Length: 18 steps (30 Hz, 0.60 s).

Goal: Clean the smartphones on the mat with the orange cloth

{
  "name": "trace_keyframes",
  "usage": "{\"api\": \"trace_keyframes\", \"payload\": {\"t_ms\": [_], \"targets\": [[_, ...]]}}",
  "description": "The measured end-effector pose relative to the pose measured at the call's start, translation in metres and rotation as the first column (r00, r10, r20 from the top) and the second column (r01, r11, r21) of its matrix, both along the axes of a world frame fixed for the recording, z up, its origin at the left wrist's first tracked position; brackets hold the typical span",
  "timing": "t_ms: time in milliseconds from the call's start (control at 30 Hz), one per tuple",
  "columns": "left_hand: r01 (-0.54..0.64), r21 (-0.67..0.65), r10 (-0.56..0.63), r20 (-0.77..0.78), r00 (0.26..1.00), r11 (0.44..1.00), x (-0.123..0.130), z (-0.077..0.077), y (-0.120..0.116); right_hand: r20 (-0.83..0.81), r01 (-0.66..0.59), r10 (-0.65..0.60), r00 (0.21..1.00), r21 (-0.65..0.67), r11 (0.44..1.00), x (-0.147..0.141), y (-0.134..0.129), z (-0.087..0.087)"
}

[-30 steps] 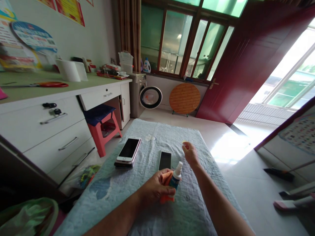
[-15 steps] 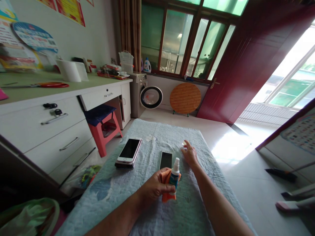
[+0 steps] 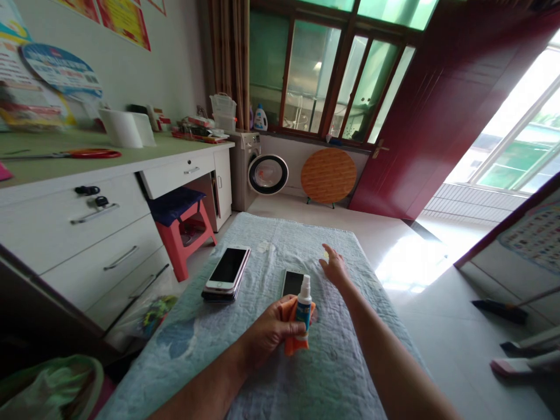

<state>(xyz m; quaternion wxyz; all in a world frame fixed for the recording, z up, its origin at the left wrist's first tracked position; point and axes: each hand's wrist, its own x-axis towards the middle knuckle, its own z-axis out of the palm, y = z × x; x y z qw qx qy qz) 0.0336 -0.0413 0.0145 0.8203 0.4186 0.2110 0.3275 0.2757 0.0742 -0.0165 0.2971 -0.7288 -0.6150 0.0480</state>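
My left hand (image 3: 275, 328) is closed around a small white spray bottle (image 3: 303, 309) with a blue label, held upright with an orange cloth (image 3: 289, 314) bunched against it. Just beyond the bottle a white phone (image 3: 292, 282) lies face up on the quilted cover, its lower part hidden by my hand and the bottle. Over the cover to the right, my right hand (image 3: 335, 267) has its fingers apart and appears to hold nothing. A small pale spot by its fingertips is too faint to make out. Left of the single phone is a stack of phones (image 3: 227, 269), a white one on top.
A pale blue quilted cover (image 3: 271, 236) spreads over the surface before me. To the left stand a white desk (image 3: 175, 163) and a red stool (image 3: 184, 227). A washing machine (image 3: 242, 169) with its door open and a round wooden tabletop (image 3: 328, 175) are farther back.
A small clear round piece seen at my right fingertips is no longer distinct, and those fingers have spread. My left hand with the bottle and cloth has shifted slightly left.
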Motion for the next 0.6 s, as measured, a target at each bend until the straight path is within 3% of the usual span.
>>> {"api": "trace_keyframes", "payload": {"t_ms": [167,400,600], "targets": [[-0.001,-0.018,0.001,0.009,1.000,1.000,0.000,0.002,0.000,0.026,-0.042,0.043,0.999,-0.013,0.999,-0.008,0.013,-0.007],[0.011,-0.041,-0.010,0.013,1.000,0.999,0.001,0.003,-0.001,0.057,-0.056,0.057,0.997,-0.011,0.998,-0.009,0.002,-0.009],[-0.008,-0.010,0.008,0.027,1.000,1.000,-0.001,0.004,0.000,0.054,-0.087,0.087,0.995,-0.005,0.996,-0.013,-0.012,0.009]]}}
